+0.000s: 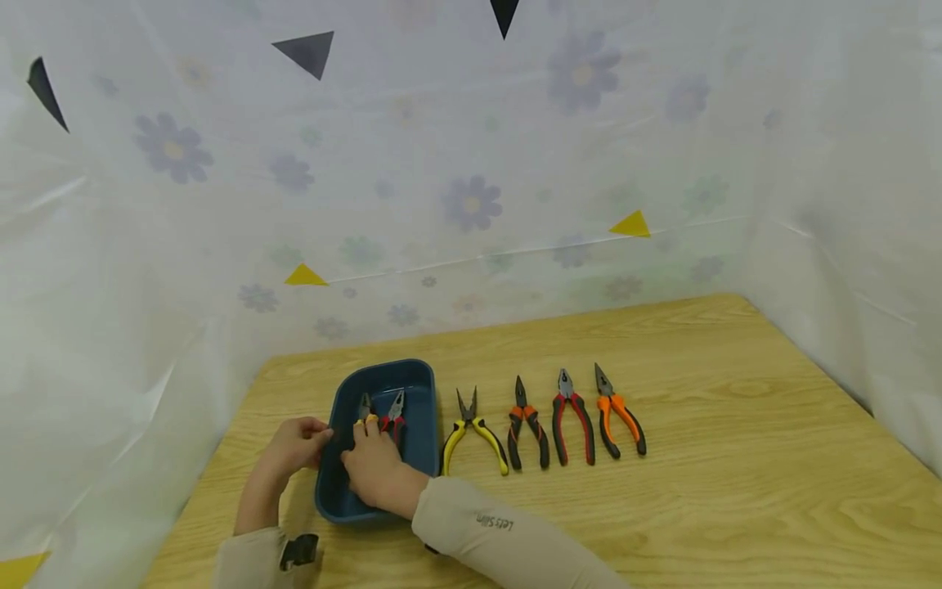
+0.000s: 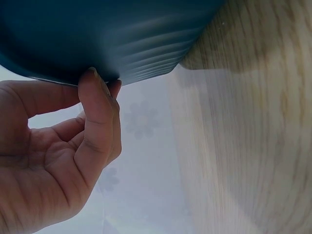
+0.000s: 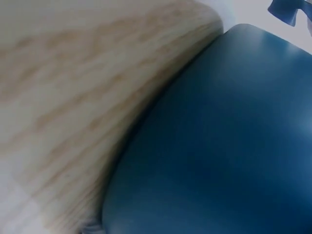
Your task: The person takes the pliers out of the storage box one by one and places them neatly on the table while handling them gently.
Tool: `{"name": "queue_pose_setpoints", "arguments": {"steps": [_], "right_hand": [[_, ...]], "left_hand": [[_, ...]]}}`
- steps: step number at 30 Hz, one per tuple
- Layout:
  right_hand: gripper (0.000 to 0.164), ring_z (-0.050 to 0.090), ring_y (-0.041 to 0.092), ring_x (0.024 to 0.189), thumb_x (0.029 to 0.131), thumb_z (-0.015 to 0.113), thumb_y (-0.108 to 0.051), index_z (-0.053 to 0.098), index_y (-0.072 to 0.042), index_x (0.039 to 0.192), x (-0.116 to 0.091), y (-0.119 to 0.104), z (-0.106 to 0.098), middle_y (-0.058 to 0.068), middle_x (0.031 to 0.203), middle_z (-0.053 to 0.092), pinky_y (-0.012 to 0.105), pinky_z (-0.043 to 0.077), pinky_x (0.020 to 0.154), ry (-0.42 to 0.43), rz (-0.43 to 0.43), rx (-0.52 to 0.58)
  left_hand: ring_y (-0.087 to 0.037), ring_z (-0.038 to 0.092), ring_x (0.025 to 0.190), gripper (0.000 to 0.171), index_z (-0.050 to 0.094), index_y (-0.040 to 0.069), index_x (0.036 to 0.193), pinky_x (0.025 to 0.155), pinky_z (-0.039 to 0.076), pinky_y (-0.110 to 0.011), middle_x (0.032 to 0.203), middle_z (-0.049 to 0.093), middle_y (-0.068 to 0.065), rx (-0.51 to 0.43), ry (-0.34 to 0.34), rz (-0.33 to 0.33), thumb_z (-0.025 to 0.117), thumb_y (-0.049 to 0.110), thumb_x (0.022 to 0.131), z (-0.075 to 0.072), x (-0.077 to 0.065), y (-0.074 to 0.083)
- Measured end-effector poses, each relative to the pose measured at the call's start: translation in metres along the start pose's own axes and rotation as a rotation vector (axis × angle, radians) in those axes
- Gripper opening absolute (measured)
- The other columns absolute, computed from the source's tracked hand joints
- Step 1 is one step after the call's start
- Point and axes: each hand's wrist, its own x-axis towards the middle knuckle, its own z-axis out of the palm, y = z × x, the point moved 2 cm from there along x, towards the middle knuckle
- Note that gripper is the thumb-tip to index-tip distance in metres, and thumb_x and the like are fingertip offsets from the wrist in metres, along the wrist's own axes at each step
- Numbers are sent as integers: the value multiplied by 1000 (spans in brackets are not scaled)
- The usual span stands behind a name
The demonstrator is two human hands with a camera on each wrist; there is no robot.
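Observation:
A dark blue plastic tray [image 1: 421, 409] stands at the left of the table. My left hand [image 1: 296, 446] pinches its left rim; in the left wrist view, the fingers [image 2: 95, 114] bend up against the tray's edge. Inside the tray, my right hand [image 1: 377, 468] curls its fingers over the handles of pliers with yellowish grips [image 1: 365, 405]; the fingertips' undersides are hidden. Red-handled pliers [image 1: 397, 407] lie beside them in the tray, partly covered by that hand. The right wrist view shows the tray's outer wall [image 3: 209, 141] but not the hand.
Right of the tray lie yellow-and-black long-nose pliers [image 1: 478, 425], orange-and-black pliers [image 1: 521, 415], red-and-black pliers [image 1: 567, 401] and orange long-nose pliers [image 1: 611, 405], in a row with their jaws pointing away. Behind the wooden table [image 1: 736, 425] hangs a flowered white sheet [image 1: 412, 164].

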Motion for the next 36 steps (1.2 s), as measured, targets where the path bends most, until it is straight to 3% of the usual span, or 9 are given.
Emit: {"name": "queue_pose_setpoints", "arguments": {"steps": [16,23,27,31,33,36], "right_hand": [[49,37,24,124,88,60,-57,49,-47,135,4,1,2,1,143,40,19,50,69,-1,52,-53],[44,39,25,118,87,62,-56,59,-37,127,4,3,3,4,136,43,20,50,63,27,80,45],[32,42,27,116,92,61,-47,63,-33,121,5,5,3,6,134,47,20,50,61,76,112,128],[21,45,25,104,91,66,-36,67,-29,111,4,9,4,8,120,52,21,48,61,148,175,251],[32,45,24,102,87,71,-32,64,-24,116,4,10,5,10,117,49,21,48,62,180,214,327],[54,46,25,108,81,75,-40,58,-14,125,4,12,6,11,120,50,25,48,78,187,266,299]], "left_hand": [[-17,54,62,22,54,-19,106,60,56,-37,78,58,-13,15,12,-4,50,1,96,1,2,2],[-16,56,62,23,53,-20,106,59,56,-36,80,60,-15,37,20,-4,50,1,96,-1,2,2],[-16,56,62,23,53,-20,106,59,55,-36,79,60,-15,35,12,-2,50,1,96,-1,2,1],[-16,56,62,23,53,-19,105,58,55,-34,79,60,-14,30,11,-13,50,2,97,0,3,0],[-16,56,63,22,53,-18,105,58,55,-34,79,60,-14,26,13,-21,50,2,97,0,3,-1],[-17,57,63,22,53,-19,105,59,55,-34,80,61,-14,26,12,-23,50,1,97,1,3,-3]]}}
